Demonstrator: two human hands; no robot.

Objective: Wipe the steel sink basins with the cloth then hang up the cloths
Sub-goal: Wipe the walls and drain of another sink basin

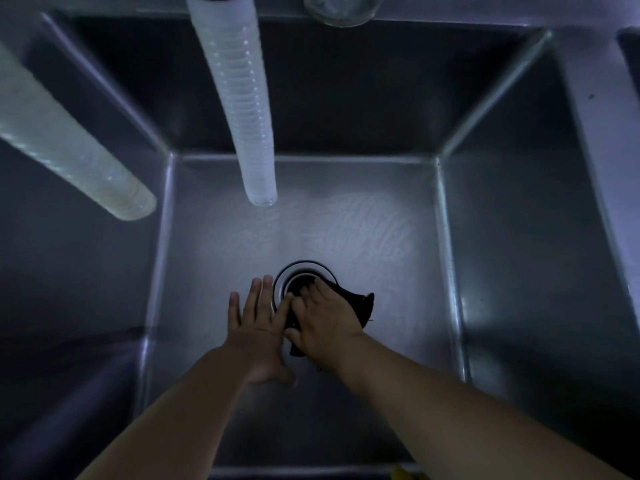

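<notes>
I look straight down into a deep steel sink basin with a thin film of water rippling over its floor. A round drain sits in the near middle of the floor. A dark cloth lies over the drain's right side. My right hand presses down on the cloth, fingers bent over it at the drain's edge. My left hand lies flat on the basin floor just left of the drain, fingers straight and spread.
A ribbed translucent hose hangs down into the basin from the back. A second, wider hose slants in from the left. A clear round lid-like object sits on the back rim. Another basin's edge shows at far right.
</notes>
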